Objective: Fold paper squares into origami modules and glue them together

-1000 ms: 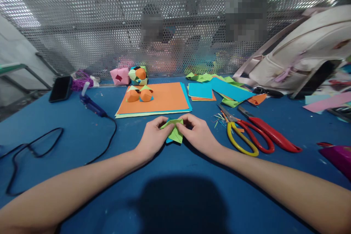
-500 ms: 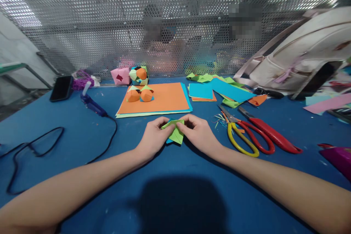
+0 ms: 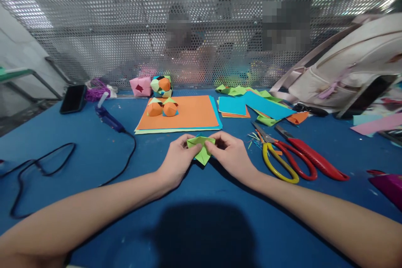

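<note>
Between my two hands is a folded paper piece (image 3: pixel 204 155), light green in front with a bit of blue showing behind. My left hand (image 3: pixel 178 157) pinches its left side, thumb on the green face. My right hand (image 3: pixel 230 155) grips the right side the same way. The other fingers are partly hidden behind the paper. Just beyond lies a stack of coloured sheets (image 3: pixel 191 113), orange on top. Two small folded orange and green paper units (image 3: pixel 170 109) rest on it.
Scissors (image 3: pixel 281 163) and a red utility knife (image 3: pixel 317 159) lie right. A glue gun (image 3: pixel 109 119) trails its cord on the left, near a phone (image 3: pixel 73 99). Behind are paper balls (image 3: pixel 162 86), blue paper squares (image 3: pixel 232 106) and a backpack (image 3: pixel 348 63) against a perforated metal panel (image 3: pixel 125 29).
The green paper piece has turned between my fingers; its point now faces down and less blue shows. Both hands still hold it. The view has shifted slightly.
</note>
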A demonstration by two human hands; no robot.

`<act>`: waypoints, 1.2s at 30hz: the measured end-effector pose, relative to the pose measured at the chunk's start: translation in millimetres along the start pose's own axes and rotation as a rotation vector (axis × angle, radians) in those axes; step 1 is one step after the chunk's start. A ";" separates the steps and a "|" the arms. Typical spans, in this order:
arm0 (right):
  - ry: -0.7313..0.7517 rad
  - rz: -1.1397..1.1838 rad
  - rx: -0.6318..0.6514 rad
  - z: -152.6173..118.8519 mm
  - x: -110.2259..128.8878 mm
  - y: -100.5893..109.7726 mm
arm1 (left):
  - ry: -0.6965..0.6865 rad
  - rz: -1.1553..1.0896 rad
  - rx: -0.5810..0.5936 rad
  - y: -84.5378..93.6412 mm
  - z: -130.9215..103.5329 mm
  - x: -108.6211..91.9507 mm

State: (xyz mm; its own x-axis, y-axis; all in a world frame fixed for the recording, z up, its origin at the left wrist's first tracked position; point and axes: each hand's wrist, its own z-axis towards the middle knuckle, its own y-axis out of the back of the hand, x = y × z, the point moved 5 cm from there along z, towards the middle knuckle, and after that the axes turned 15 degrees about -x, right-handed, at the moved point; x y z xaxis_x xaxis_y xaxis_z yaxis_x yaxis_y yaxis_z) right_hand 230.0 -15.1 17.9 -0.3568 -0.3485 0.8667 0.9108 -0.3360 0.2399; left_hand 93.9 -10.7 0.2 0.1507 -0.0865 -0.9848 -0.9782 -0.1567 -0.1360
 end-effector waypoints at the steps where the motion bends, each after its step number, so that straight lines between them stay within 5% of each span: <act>1: 0.009 -0.003 -0.001 -0.1 1.3 0.2 | 0.013 -0.017 -0.001 -0.6 0.3 0.7; 10: 0.006 -0.057 0.022 -4.0 13.7 0.1 | 0.206 -0.111 0.050 1.3 -9.5 -11.3; 18: 0.057 -0.036 0.146 -5.7 50.3 -47.8 | 0.040 -0.061 -0.099 57.0 -15.6 -38.8; 25: 0.049 0.234 0.312 16.8 66.8 -119.2 | -0.111 0.089 -0.285 144.0 -16.5 -64.8; 31: 0.197 -0.065 0.487 46.3 58.6 -226.2 | -0.170 0.096 -0.499 228.7 10.5 -76.7; 36: 0.254 -0.112 0.524 49.4 64.8 -293.1 | -0.262 -0.016 -0.577 262.3 49.1 -94.4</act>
State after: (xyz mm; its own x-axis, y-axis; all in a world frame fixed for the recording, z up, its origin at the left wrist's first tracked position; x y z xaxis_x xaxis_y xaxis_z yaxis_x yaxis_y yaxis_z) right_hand -49.9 104.1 25.4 -0.4362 -0.5561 0.7074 0.8227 0.0720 0.5639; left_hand -183.9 4.6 52.2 0.0533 0.1520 -0.9869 -0.7310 -0.6674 -0.1422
